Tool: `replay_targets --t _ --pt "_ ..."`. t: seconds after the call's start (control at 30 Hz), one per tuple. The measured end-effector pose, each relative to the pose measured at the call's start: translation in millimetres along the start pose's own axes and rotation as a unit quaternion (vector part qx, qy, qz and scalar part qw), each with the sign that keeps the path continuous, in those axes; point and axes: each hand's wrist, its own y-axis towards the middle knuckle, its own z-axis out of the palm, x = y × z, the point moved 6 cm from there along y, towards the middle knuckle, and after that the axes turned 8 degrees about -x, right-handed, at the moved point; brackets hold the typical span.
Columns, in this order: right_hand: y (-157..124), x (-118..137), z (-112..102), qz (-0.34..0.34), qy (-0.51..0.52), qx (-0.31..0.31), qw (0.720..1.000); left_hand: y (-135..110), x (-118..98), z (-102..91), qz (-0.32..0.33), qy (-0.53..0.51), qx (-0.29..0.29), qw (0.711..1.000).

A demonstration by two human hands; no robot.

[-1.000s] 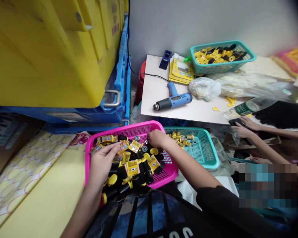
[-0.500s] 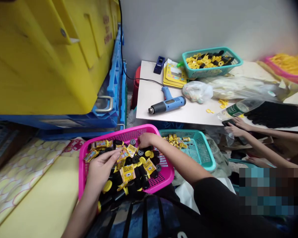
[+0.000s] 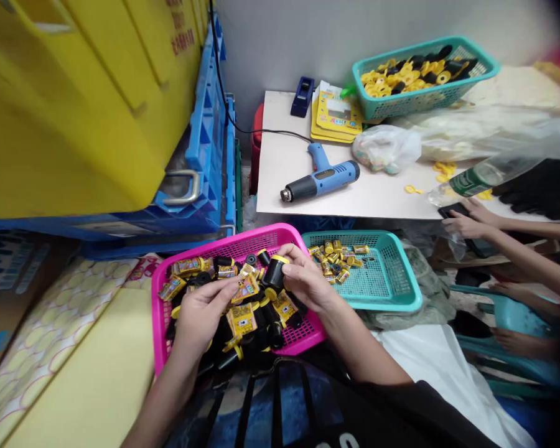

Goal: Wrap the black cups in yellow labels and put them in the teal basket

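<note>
Crowded floor corner beside stacked crates: right hand pinching black yellow-capped tube over pink basket; left hand apparently gripping yellow label; loose pinch risks dropping tube among lookalikes.

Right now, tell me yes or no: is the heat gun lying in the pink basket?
No, the heat gun lies on the white table, beyond the pink basket where both hands work.

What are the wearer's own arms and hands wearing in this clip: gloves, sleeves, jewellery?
Both hands are bare, no gloves: left hand, right hand. No rings, watch or bands are visible. Both forearms are uncovered; on the right arm a dark sleeve begins near the elbow. No left sleeve shows.
</note>
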Motion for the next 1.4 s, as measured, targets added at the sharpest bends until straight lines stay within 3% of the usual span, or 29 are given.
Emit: replay_targets --t 0.3,0.6,0.77,0.9,0.97,1.03,1.17,1.27,1.4 --pt "-5.2 4.9 -21.4 -0.001 -0.047 0.035 0.998 -2.4 -1.0 17.3 0.020 0.005 -0.025 0.999" --pt "-12.3 21.6 -39.7 -0.056 -0.186 0.047 0.980 -7.5 -35.3 44.6 0.041 0.073 0.047 0.995" --pt "-14.9 20.4 -37.2 -0.094 -0.132 0.037 0.986 -14.9 -45.5 58.5 0.019 0.080 0.056 0.995" --pt "-15.5 15.2 -33.5 -0.104 -0.044 0.068 0.991 -20.3 -47.6 66.4 0.022 0.092 0.075 0.993" --pt "-16.8 11.3 -32.6 -0.084 -0.003 0.072 0.994 -21.7 -44.7 69.7 0.016 0.090 0.079 0.993" --pt "-19.2 2.1 -28.9 -0.019 0.044 0.080 0.996 -22.9 -41.2 72.6 0.008 0.087 0.079 0.993" --pt "-27.5 -16.9 -13.6 0.110 0.161 0.135 0.972 -26.1 -39.7 79.3 -0.012 0.061 0.095 0.994" --pt "-27.6 -23.8 -10.1 0.123 0.198 0.147 0.961 -27.8 -44.3 80.6 -0.006 0.053 0.110 0.993" --pt "-25.6 -31.7 -10.7 0.126 0.174 0.144 0.966 -28.3 -43.4 76.6 -0.019 0.063 0.117 0.991"
